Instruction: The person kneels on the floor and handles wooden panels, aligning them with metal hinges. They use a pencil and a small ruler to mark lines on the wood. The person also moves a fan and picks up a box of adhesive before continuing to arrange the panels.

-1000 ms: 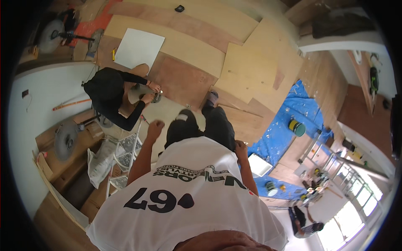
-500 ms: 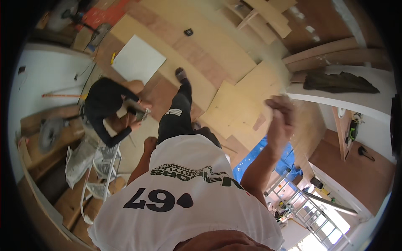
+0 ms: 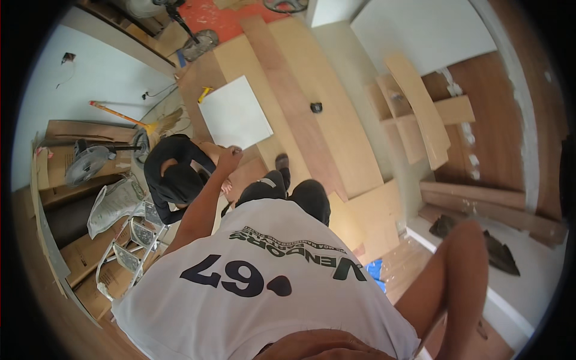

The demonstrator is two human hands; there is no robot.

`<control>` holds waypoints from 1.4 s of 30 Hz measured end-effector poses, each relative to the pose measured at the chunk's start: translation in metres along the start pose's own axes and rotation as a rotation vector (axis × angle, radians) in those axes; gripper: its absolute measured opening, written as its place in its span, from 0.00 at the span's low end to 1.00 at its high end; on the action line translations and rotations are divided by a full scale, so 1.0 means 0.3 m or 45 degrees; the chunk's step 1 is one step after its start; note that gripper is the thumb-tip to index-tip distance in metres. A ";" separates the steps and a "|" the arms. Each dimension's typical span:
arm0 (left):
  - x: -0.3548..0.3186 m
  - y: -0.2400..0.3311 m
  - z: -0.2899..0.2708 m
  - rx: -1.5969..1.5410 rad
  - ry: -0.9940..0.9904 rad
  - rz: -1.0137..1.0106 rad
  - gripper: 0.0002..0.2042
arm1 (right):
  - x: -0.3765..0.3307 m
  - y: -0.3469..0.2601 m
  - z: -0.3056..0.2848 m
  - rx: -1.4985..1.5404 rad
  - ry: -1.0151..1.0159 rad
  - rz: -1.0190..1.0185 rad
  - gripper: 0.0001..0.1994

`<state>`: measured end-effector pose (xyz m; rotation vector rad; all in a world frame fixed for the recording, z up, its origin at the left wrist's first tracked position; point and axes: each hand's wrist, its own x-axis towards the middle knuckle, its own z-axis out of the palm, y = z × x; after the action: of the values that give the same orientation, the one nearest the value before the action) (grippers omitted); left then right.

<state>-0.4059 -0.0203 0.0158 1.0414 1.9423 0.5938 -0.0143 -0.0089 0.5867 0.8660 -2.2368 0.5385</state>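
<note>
My left hand (image 3: 228,159) is raised in front of me, its fingers curled closed. Whether it holds anything I cannot make out. In the view it overlaps the near edge of a square white board (image 3: 237,114) lying on the floor. A yellow-handled tool (image 3: 205,94) lies at that board's far left corner. My right arm (image 3: 459,264) is sharply bent at the right, the elbow up and the forearm running back to the lower edge. The right hand itself is out of the picture.
A person in black (image 3: 177,174) crouches at my left, beside a small stepladder (image 3: 141,234). Plywood sheets (image 3: 336,138) cover the floor, with a dark tape measure (image 3: 316,107) on them. Cut boards (image 3: 414,114) lie at the right. A fan (image 3: 90,165) and a broom (image 3: 129,117) stand left.
The view has swung to the right. My left hand has risen and reached forward. My right arm has folded back, taking the hand out of view. The crouching person's head is lower.
</note>
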 end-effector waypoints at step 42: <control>1.345 0.532 -0.279 -0.177 0.496 -0.501 0.12 | -2.279 2.395 0.151 -0.448 -0.629 1.872 0.12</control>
<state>-0.5300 0.4033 -0.0063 0.4555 2.3245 0.7312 -0.1626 0.7584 -0.0256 -1.0981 -2.9853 0.5043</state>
